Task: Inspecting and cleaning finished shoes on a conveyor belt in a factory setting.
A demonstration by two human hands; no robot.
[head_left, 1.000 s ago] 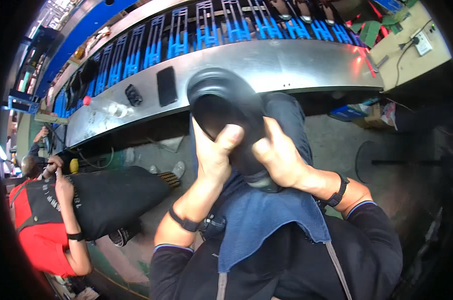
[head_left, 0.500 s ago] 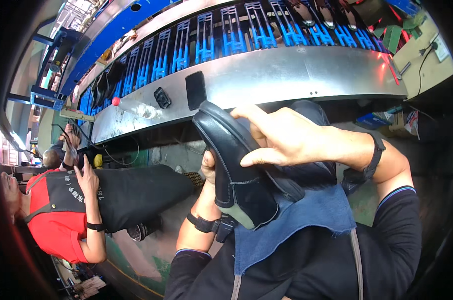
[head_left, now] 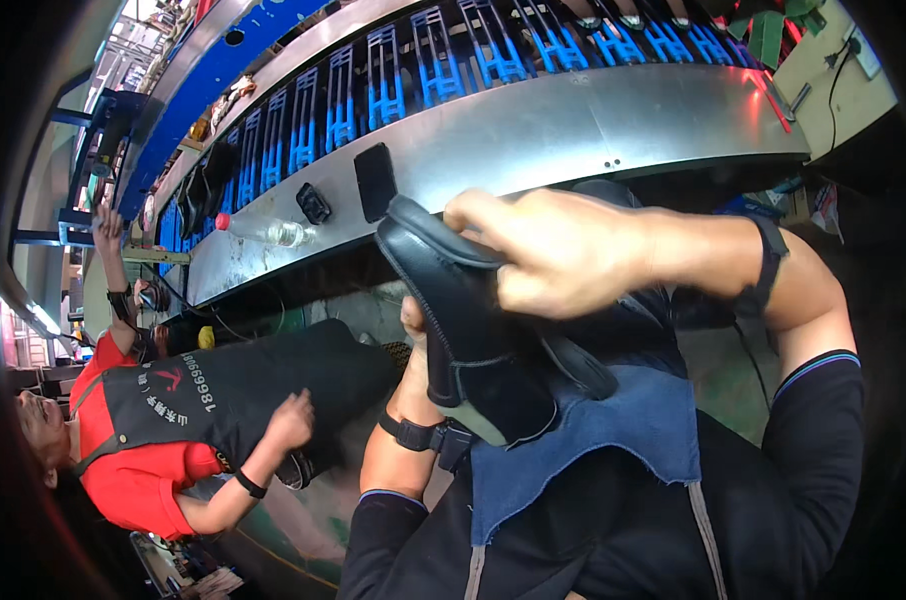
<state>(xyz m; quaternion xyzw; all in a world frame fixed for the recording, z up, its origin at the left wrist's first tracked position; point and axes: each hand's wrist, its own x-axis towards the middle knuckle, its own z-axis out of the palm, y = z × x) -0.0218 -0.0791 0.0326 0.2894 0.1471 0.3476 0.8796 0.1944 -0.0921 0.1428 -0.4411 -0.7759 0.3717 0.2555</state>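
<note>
Two bare hands hold a black leather shoe upper with a pale grey-green sole edge above the person's blue denim apron. The right hand lies across the top of the shoe, fingers curled over its rim and closed on it. The left hand is mostly hidden behind the shoe; only the thumb and the wrist with its black strap show, so how far it is closed cannot be told, though it presses against the shoe's side. The shoe's far side and interior are out of sight. Beyond it runs a curved grey metal conveyor ledge carrying blue racks, a clear plastic bottle with a red cap and a flat black rectangular pad.

Compared with half a second ago, the shoe sits slightly further right and the right hand has slid forward over its top, its forearm more level. At left, a co-worker in a red shirt and black apron now has one arm raised.
</note>
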